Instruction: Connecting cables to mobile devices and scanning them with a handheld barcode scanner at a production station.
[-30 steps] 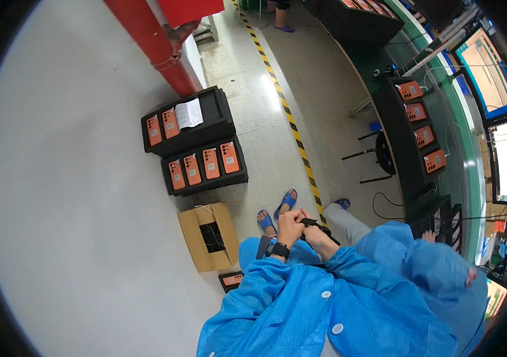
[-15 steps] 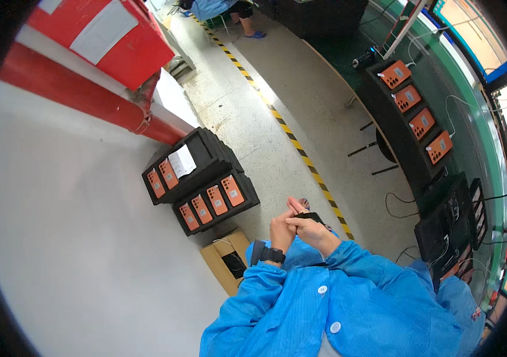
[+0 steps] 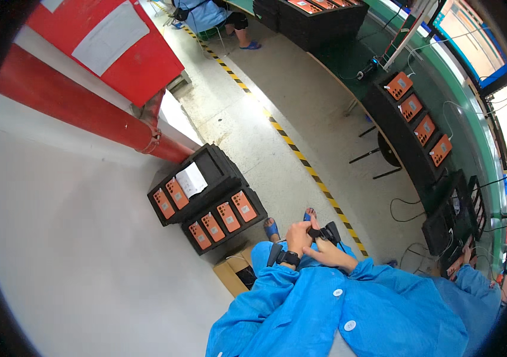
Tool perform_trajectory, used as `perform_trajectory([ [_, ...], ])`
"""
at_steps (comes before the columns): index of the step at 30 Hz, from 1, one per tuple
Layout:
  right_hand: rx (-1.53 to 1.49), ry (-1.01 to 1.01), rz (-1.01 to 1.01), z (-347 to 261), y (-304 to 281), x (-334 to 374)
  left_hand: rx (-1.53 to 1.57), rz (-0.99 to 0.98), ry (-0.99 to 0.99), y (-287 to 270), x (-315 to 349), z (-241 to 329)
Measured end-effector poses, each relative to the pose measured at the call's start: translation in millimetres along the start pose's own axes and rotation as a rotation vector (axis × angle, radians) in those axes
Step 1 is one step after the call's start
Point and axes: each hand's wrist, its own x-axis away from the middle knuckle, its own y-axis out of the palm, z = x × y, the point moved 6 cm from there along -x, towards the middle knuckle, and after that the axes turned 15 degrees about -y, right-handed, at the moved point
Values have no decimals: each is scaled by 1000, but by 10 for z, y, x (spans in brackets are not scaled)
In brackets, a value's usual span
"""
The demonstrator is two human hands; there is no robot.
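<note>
My left hand [image 3: 298, 238], with a black band and device [image 3: 289, 258] on its wrist, is curled against my right hand [image 3: 328, 256] in front of my blue jacket. Its fingers appear closed on a black strap [image 3: 314, 233] that crosses my right hand. A dark block-shaped device [image 3: 330, 231] sits on that strap. My right hand has its thumb stretched out toward the left wrist, and its other fingers are partly hidden by the left hand and the strap. It appears to hold nothing.
Black foam trays [image 3: 229, 235] with orange phone-like pieces stand by the white wall, beside a cardboard box [image 3: 228, 278]. A green workbench on the right carries another black tray [image 3: 378, 98] of orange pieces. A red pipe [image 3: 81, 101] runs along the wall. Other people sit nearby.
My hands have shifted slightly right and down in view. The dark device shows more fully beside my right hand. My left fingers, straighter before, are now curled. My feet have come into view.
</note>
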Motion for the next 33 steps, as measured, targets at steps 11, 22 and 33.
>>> perform_trajectory([
  [11,49,-393,632,-764,94,122,587,-416,-60,-40,-396,-479],
  [22,-40,-361,776,-989,20,-23,341,-155,-174,245,-885,-251],
  [33,479,-307,851,-484,31,89,76,-177,-303,851,-948,-647],
])
